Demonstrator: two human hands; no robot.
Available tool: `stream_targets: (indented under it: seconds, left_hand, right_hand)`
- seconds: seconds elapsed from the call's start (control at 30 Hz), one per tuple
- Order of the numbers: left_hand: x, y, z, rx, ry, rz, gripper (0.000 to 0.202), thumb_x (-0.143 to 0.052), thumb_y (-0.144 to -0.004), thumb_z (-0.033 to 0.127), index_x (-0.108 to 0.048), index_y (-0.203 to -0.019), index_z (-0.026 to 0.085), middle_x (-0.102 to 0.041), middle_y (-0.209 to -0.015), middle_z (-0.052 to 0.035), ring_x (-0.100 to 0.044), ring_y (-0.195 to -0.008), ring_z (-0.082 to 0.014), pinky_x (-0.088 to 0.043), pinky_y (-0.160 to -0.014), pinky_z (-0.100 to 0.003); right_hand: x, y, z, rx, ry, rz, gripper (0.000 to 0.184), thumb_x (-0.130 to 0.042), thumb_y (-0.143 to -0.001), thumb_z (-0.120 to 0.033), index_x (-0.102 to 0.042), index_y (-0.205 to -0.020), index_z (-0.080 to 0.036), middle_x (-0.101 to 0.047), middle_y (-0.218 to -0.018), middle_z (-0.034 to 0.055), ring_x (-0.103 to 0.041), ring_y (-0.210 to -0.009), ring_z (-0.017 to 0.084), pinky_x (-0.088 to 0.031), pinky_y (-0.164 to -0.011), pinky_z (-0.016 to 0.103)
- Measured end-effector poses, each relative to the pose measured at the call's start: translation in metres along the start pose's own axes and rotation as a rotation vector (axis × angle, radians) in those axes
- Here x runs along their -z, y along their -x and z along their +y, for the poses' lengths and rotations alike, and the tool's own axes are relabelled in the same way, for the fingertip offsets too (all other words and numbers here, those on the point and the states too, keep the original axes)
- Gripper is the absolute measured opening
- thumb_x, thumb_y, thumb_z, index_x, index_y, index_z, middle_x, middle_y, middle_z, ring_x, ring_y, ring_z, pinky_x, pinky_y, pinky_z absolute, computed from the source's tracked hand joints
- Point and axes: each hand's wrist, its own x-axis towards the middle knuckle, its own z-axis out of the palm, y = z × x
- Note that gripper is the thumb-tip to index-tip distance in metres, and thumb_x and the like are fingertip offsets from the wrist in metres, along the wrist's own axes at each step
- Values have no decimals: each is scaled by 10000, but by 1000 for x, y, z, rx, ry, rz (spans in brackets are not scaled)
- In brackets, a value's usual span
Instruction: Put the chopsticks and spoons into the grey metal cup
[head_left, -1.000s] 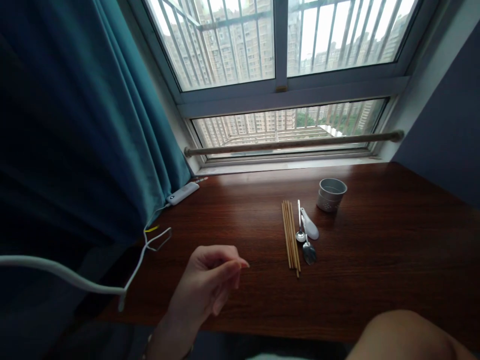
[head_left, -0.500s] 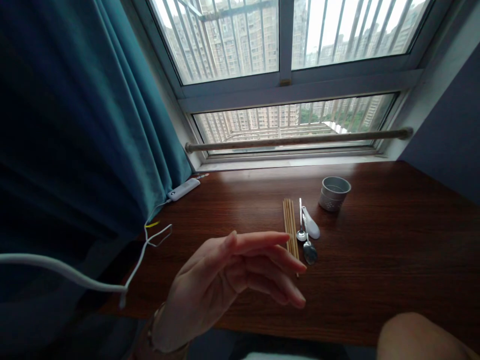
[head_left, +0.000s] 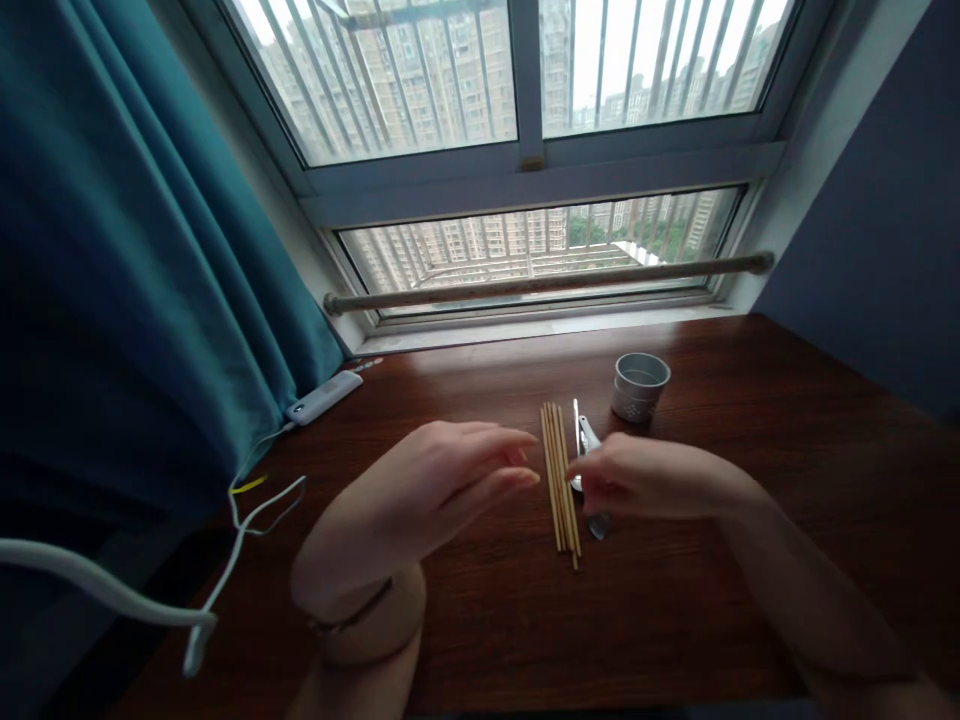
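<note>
Several wooden chopsticks (head_left: 556, 470) lie side by side on the brown table (head_left: 480, 610). Just left of them is my left hand (head_left: 450, 480), thumb and fingers apart and nothing between them. My right hand (head_left: 637, 475) hovers over or rests on the spoons, its fingertips bent down near the chopsticks' right side; whether they grip anything is hidden. Partly covered by it are a white spoon (head_left: 590, 434), a thin metal spoon handle (head_left: 576, 415) and a metal spoon bowl (head_left: 599, 525). Behind that hand stands a grey cup (head_left: 640, 400) with small holes low in its side.
A white device (head_left: 325, 397) with a cable (head_left: 229, 560) lies at the left beside the blue curtain (head_left: 225, 240). Along the table's far side runs the window sill (head_left: 525, 333), with a horizontal rail (head_left: 547, 286) above it. A wall (head_left: 870, 220) bounds the right.
My right arm has come in from the lower right, its hand now over the spoons. My left hand has drawn back left off the chopsticks and turned. The whole view has shifted.
</note>
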Motion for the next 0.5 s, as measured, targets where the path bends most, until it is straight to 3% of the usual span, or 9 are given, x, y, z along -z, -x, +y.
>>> stream_targets:
  seconds: [0.07,0.2,0.33,0.5]
  left_hand:
    - [-5,-21,-23,-1,-191,-100,235,-540,-962,331,-694,-1069,190,-700,-951,-16,-632,-817,-161,-439,-718,-236]
    - [-27,-71,-82,248,-436,-162,183,-594,-927,271,-688,-866,127,-655,-765,-39,-597,-696,-167,-445,-656,-282]
    - [-56,-110,-132,459,-618,-277,133,-653,-896,237,-634,-819,130,-627,-780,-18,-613,-722,-165,-516,-741,-353]
    - [-79,-124,-158,552,-698,-327,160,-632,-918,289,-631,-964,136,-632,-967,-62,-624,-888,-205,-525,-816,-402]
  right_hand:
    - [11,-17,28,-198,96,123,132,-594,-933,-60,-683,-843,-101,-632,-722,37,-586,-656,150,-423,-606,240]
    - [0,-53,76,-511,227,230,137,-611,-955,-131,-640,-823,-110,-632,-806,35,-631,-773,175,-532,-748,317]
    - [-25,-79,98,-600,216,177,126,-670,-946,-210,-642,-866,-117,-633,-838,24,-641,-796,173,-558,-759,321]
    - [-31,-88,106,-632,200,225,135,-634,-976,-242,-650,-915,-123,-642,-888,39,-644,-876,195,-553,-813,355]
